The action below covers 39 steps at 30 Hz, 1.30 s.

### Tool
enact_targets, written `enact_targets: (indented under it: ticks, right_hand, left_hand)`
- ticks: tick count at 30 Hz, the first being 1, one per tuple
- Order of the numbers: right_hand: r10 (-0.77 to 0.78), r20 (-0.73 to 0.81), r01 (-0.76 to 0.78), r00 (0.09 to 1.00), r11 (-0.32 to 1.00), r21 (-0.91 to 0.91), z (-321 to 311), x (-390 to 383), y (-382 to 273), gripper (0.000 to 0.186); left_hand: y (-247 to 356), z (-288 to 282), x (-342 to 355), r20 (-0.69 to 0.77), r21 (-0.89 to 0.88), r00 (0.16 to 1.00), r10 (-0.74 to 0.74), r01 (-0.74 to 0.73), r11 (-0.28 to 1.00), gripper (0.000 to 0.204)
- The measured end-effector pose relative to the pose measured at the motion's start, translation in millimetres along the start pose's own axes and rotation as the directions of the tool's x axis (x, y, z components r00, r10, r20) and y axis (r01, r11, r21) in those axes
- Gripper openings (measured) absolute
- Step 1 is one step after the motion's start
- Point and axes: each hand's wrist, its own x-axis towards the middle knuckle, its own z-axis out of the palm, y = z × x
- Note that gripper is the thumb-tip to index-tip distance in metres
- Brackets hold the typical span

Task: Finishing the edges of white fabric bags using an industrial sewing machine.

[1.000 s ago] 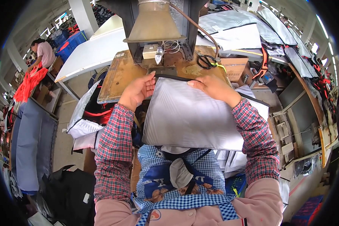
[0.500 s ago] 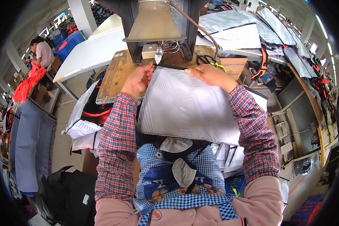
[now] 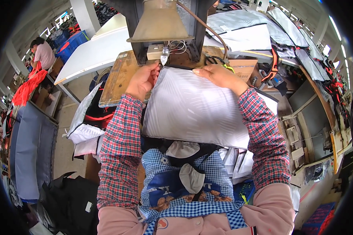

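Observation:
A silvery-white fabric panel with faint stripes and black edging lies spread between my forearms, its far edge at the machine. My right hand grips that far edge, thumb on top and the other fingers out of sight. Beside the panel's far left corner, my left hand is closed with curled fingers; what its fingertips pinch, if anything, is too small to make out. Just beyond that corner sits the metal tip of the machine, under a wide tan cone-shaped cover.
A worn wooden board forms the machine's table. White tables stand behind; more silvery panels are piled at the far right. Folded pieces hang at left, and black fabric lies lower left. A co-worker sits far left.
My left fingers have shifted slightly up toward the machine's metal tip at the panel's corner. The panel and my right hand have barely moved.

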Motion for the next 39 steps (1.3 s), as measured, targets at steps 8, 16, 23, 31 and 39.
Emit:
enact_targets:
  ticks: [8, 16, 23, 31, 39]
  right_hand:
    - [0.036, -0.015, -0.036, 0.999, 0.999, 0.026, 2.6, 0.1, 5.3, 0.058]
    - [-0.002, -0.028, 0.003, 1.000, 0.999, 0.052, -4.1, -6.3, 2.3, 0.057]
    - [0.014, -0.077, -0.017, 0.997, 0.999, -0.035, -9.1, -66.6, -9.4, 0.054]
    - [0.332, -0.344, -0.383, 0.878, 0.919, -0.090, -134.5, -208.7, 42.5, 0.046]
    - [0.192, -0.706, -0.719, 0.682, 0.354, -0.598, -357.2, -377.9, 114.0, 0.039]
  left_hand:
    - [25.5, -16.1, -7.5, 0.004, -0.076, 0.999, 0.052, -0.052, 0.996, 0.020]
    - [23.3, -37.5, -50.5, -0.141, -0.014, 0.971, 0.192, -0.196, 0.980, 0.013]
    - [-29.6, -108.2, -111.3, -0.270, 0.016, 0.947, 0.174, -0.176, 0.984, 0.014]
    - [-110.1, -221.8, -131.3, -0.570, 0.046, 0.817, 0.092, -0.080, 0.996, 0.021]
    - [-203.4, -221.7, -146.8, -0.357, 0.648, 0.932, -0.056, 0.290, 0.704, 0.042]
